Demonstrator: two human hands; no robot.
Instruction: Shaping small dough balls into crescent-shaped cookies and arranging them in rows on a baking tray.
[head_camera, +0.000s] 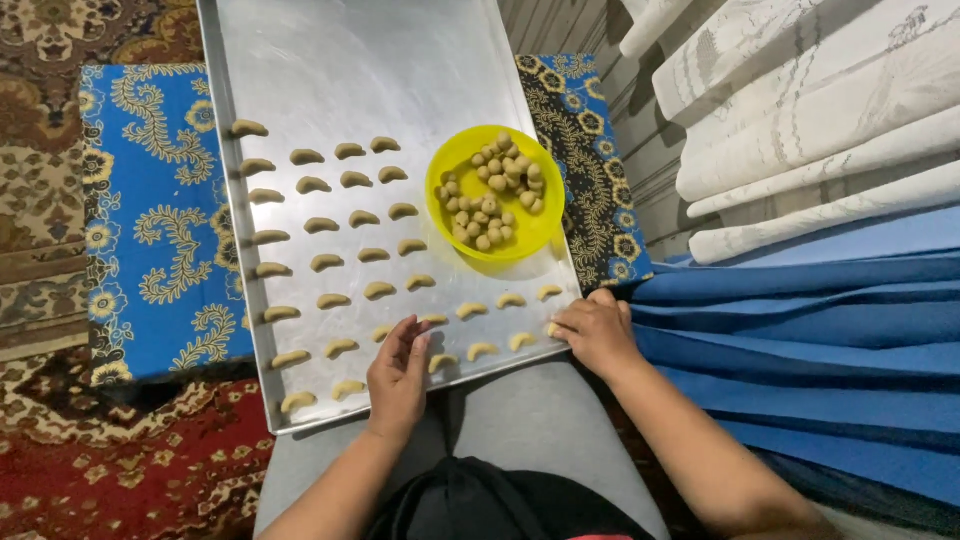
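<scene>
Shiny metal baking tray (350, 60) runs from top centre down to the lap, w/ rows of small matte tan dough crescents (340, 262) across its left and lower part, and a glossy yellow plastic bowl (535, 232) of round dough balls (492, 192) sits at centre-right on it. Left hand (397, 378) lies flat at lower centre, fingers together and stretched out, tips touching the tray just beside a crescent in the bottom rows. Right hand (598, 332) at the tray's lower right corner has fingers curled and pinched on one dough piece (553, 328) at the edge, blue patterned cloth (160, 220) underneath at left.
</scene>
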